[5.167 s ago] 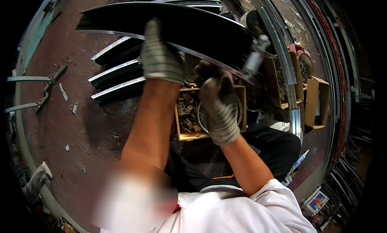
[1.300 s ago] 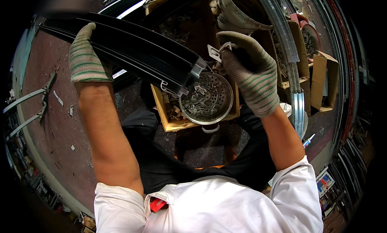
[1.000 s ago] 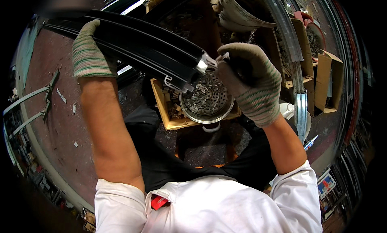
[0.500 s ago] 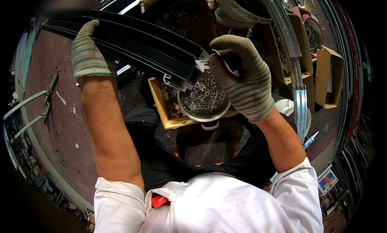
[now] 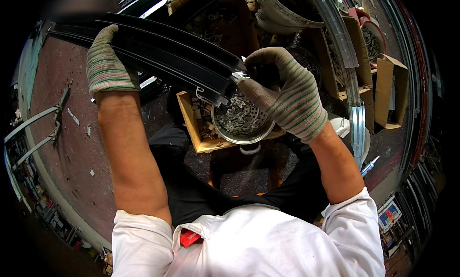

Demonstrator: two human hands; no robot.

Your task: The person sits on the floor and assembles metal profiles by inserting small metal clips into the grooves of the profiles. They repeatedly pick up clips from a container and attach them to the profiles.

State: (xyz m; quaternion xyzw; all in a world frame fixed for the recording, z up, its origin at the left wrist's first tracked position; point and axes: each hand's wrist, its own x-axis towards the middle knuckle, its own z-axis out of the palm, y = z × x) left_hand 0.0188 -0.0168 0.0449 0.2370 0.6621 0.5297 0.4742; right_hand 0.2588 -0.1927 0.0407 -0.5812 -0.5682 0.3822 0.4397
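Observation:
Both my hands wear striped knit gloves. My left hand [image 5: 109,66] is wrapped round a long black metal profile [image 5: 163,49], its thumb on top and its other fingers hidden beneath. The profile's cut end points toward my right hand [image 5: 292,92]. There, thumb and forefinger are bent around a small shiny metal piece [image 5: 239,76] at the profile's end face; I cannot tell how far the piece sits inside. Just below that end stands a round metal pan [image 5: 230,138] with a perforated insert, holding many small metal pieces [image 5: 239,119].
A wooden box [image 5: 211,145] with small wood-coloured bits lies under the pan. Cardboard boxes [image 5: 390,90], a white bucket [image 5: 282,16] and a red-rimmed tub [image 5: 376,35] of metal pieces stand at the right and back. Long metal profiles [image 5: 357,128] run along the right side.
My right hand has shifted slightly left, its fingertips closer around the small metal piece at the profile's end. My left hand and the profile have barely moved.

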